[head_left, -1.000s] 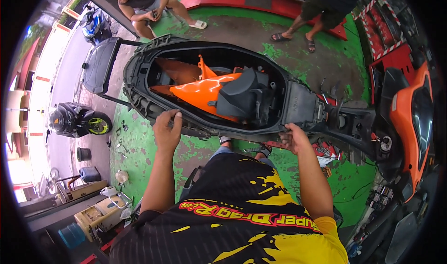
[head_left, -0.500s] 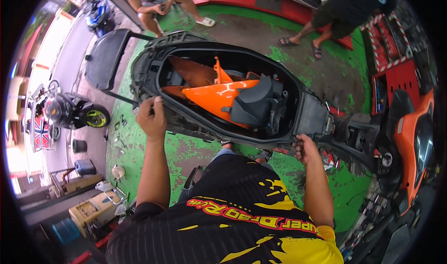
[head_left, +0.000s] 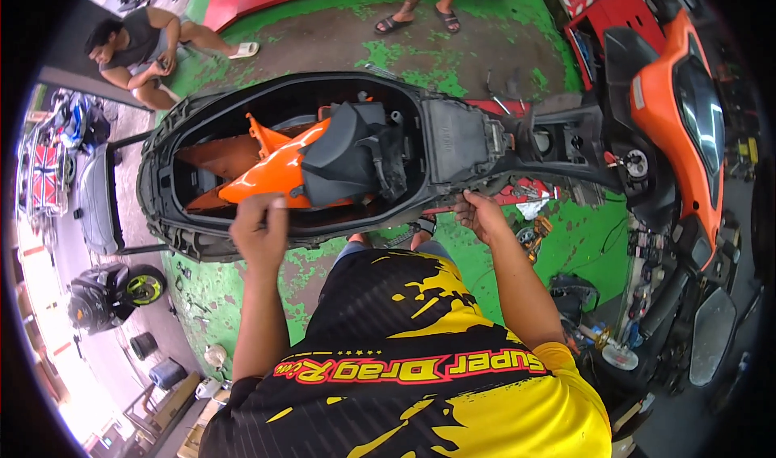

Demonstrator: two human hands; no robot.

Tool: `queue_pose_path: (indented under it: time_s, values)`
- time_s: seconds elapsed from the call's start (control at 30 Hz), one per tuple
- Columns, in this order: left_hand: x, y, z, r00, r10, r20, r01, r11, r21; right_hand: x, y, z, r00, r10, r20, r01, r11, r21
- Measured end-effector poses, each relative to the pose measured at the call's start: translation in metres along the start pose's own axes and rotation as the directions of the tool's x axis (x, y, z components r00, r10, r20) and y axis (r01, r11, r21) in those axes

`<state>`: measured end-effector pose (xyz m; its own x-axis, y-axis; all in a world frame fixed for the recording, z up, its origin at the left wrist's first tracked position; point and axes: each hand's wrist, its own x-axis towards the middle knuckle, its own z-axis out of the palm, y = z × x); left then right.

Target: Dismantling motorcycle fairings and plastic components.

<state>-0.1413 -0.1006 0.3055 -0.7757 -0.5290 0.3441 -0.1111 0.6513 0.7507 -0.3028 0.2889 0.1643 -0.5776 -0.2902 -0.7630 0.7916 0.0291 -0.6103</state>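
Observation:
A scooter's black underseat storage box [head_left: 339, 226] lies in front of me with its inside exposed. Within it rest a glossy orange fairing panel [head_left: 271, 173] and a dark grey plastic cover [head_left: 343, 147]. My left hand [head_left: 260, 230] is closed at the near rim of the box, below the orange panel; its fingertips are partly hidden. Farther right, my right hand [head_left: 485, 218] has curled fingers against the near lower edge, beside the box's black front section [head_left: 457, 140]. What those fingers grip, if anything, cannot be made out.
The scooter's orange front cowl [head_left: 659, 90] stands at the right. A person [head_left: 149, 50] sits at the far left, and another person's legs [head_left: 420, 5] stand beyond the scooter. A black motorcycle [head_left: 109, 296] is at left. Tools and parts lie on the green floor [head_left: 558, 256].
The view has swung, so the scooter appears farther left and more level. My left hand has moved along the near rim toward the middle; my right hand is slightly farther forward.

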Motion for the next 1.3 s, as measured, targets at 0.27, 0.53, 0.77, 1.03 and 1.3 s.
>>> queue_pose_path:
  time_s: [0.27, 0.53, 0.77, 1.03, 1.3]
  values:
    - [0.020, 0.088, 0.117, 0.753, 0.401, 0.521, -0.347, 0.916, -0.203, 0.031, 0.026, -0.002, 0.991, 0.089, -0.100, -0.024, 0.852, 0.523]
    - [0.023, 0.093, 0.130, 0.730, 0.332, 0.597, -0.294, 0.942, -0.164, 0.047, 0.025, 0.014, 0.991, 0.020, -0.135, 0.084, 0.688, 0.721]
    - [0.010, 0.084, 0.121, 0.766, 0.257, 0.588, -0.259, 0.962, -0.084, 0.056, 0.036, 0.019, 0.991, -0.127, -0.033, 0.102, 0.590, 0.801]
    - [0.004, 0.092, 0.113, 0.806, 0.175, 0.566, -0.192, 0.981, -0.030, 0.050, 0.027, 0.018, 0.990, -0.087, -0.113, 0.142, 0.527, 0.838]
    - [-0.002, 0.087, 0.101, 0.841, 0.131, 0.524, -0.153, 0.988, -0.001, 0.057, 0.029, 0.009, 0.989, 0.006, -0.148, 0.112, 0.624, 0.774]
